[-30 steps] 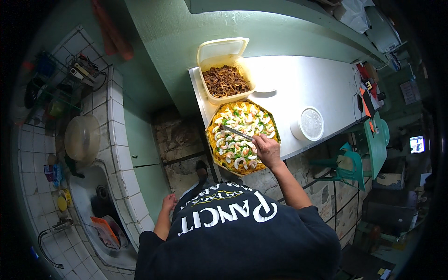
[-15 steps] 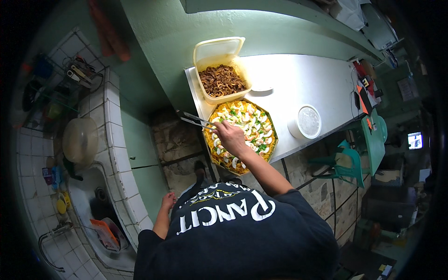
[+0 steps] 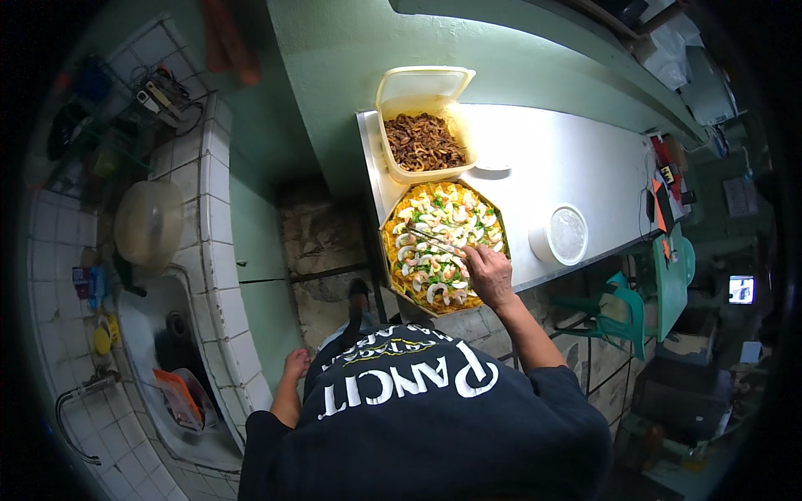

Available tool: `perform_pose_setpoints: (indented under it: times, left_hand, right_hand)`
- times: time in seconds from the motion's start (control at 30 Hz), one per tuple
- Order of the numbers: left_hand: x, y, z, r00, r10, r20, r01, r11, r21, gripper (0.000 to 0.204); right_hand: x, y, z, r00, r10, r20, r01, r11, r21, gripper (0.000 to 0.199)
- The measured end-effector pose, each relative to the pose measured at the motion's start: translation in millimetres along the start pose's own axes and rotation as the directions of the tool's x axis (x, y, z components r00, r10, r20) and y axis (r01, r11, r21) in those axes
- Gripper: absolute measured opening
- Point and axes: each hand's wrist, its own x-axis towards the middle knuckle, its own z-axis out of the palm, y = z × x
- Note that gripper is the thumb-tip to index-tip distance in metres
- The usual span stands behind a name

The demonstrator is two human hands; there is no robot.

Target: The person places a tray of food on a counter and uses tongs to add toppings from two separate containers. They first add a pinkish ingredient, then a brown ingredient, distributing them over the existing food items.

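Note:
My right hand (image 3: pixel 489 274) is closed around metal tongs (image 3: pixel 434 241), held low over an octagonal tray (image 3: pixel 385 260). Yellow noodles (image 3: pixel 396 213) fill the tray, topped with pale egg slices, shrimp and green bits. The tong tips reach the toppings left of the middle; whether they pinch a piece is too small to tell. Low at my left side hangs my left hand (image 3: pixel 296 364), its fingers loose and apart from any object. Behind the tray, touching or nearly so, stands a yellowish plastic tub (image 3: pixel 425 177) with its lid up, holding dark brown cooked strips (image 3: pixel 423 142).
On the white table (image 3: pixel 535 134) are a round white tub (image 3: pixel 559 235) and a small white lid-like disc (image 3: pixel 493 166). A green wall (image 3: pixel 342 50) rises behind. Left are a tiled counter (image 3: pixel 215 171) and a sink (image 3: pixel 150 313). A green chair (image 3: pixel 622 317) stands right.
My right hand has moved from the tray's left side to its right side. The tongs, earlier pointing out past the left edge, now point down onto the toppings. The whole view has shifted slightly.

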Motion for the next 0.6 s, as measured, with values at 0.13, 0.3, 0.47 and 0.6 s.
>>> perform_pose_setpoints:
  times: [0.13, 0.3, 0.47, 0.6]
  left_hand:
    - [12.1, -0.7, -2.3, 1.000, 0.016, 0.020, -0.019, 0.992, 0.126, 0.028]
    - [33.2, 4.5, 2.0, 1.000, 0.005, 0.022, -0.001, 0.981, -0.194, 0.031]
    - [34.9, 10.8, 7.3, 1.000, -0.008, 0.028, 0.013, 0.979, -0.202, 0.032]
    - [28.8, 11.3, 8.6, 0.999, 0.004, 0.032, 0.001, 0.986, -0.165, 0.033]
  right_hand:
    - [-1.6, 0.4, 9.2, 0.999, 0.011, 0.040, -0.010, 1.000, -0.013, 0.020]
    - [-0.5, 2.1, 9.1, 0.997, 0.051, 0.051, -0.052, 0.999, 0.016, 0.016]
    - [0.2, 4.1, -2.3, 0.959, 0.275, 0.072, -0.284, 0.942, 0.178, 0.008]
    - [10.2, -0.4, -13.0, 0.949, 0.309, 0.065, -0.315, 0.913, 0.257, 0.008]
